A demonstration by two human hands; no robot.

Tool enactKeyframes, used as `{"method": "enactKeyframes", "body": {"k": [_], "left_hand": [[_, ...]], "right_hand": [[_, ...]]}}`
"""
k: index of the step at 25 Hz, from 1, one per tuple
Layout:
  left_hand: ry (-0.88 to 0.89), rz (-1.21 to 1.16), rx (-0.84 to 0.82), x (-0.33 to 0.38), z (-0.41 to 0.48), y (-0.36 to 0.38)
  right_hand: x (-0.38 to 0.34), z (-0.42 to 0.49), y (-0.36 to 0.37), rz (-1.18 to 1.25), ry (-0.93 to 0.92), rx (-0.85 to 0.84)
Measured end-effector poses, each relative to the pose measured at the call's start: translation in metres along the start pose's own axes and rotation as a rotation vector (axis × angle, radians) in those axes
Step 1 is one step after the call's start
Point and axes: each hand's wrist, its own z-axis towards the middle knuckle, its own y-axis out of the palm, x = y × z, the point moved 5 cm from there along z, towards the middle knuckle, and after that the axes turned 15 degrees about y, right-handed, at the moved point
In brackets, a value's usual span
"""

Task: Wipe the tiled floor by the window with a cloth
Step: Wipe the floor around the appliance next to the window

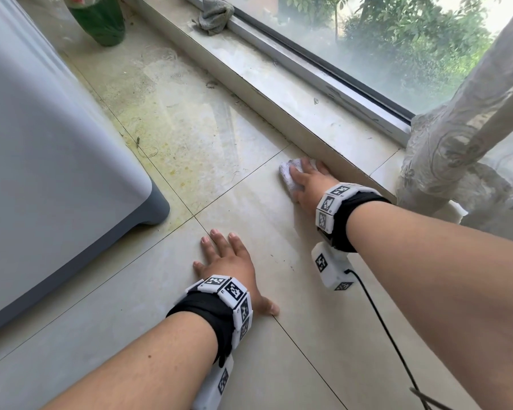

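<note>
A small white cloth (289,173) lies on the beige tiled floor (249,208) right beside the raised window sill (279,90). My right hand (310,182) lies on top of the cloth with its fingers spread over it, pressing it to the tile. My left hand (228,261) rests flat on the floor nearer to me, fingers straight and spread, holding nothing. Both wrists carry black bands with marker blocks. The tiles farther along the sill show yellowish stains and bits of dirt.
A grey-white appliance (57,143) stands at the left. A green bottle (101,22) stands at the far end, and a grey rag (215,14) lies on the window track. A lace curtain (456,149) hangs at the right. A black cable (391,335) trails from my right wrist.
</note>
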Motion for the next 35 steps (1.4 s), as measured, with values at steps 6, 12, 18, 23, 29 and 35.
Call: {"method": "enactKeyframes", "body": {"k": [6, 12, 18, 23, 29, 35], "left_hand": [[0.003, 0.004, 0.037, 0.004, 0.003, -0.009], [-0.034, -0.007, 0.026, -0.016, 0.006, -0.010], [-0.039, -0.021, 0.057, -0.022, 0.012, -0.021], [-0.067, -0.004, 0.079, -0.027, 0.012, -0.023], [-0.078, 0.000, 0.077, -0.021, 0.012, -0.014], [-0.077, -0.010, 0.112, -0.021, 0.009, -0.012]], "right_hand": [[-0.002, -0.001, 0.003, 0.081, 0.029, 0.037], [-0.052, -0.049, 0.044, 0.041, -0.209, -0.001], [-0.043, -0.045, 0.037, 0.046, -0.176, -0.029], [0.010, -0.030, 0.033, 0.134, 0.012, 0.005], [0.059, -0.029, 0.042, 0.117, 0.122, 0.004], [0.022, -0.061, 0.047, 0.155, 0.009, -0.012]]}}
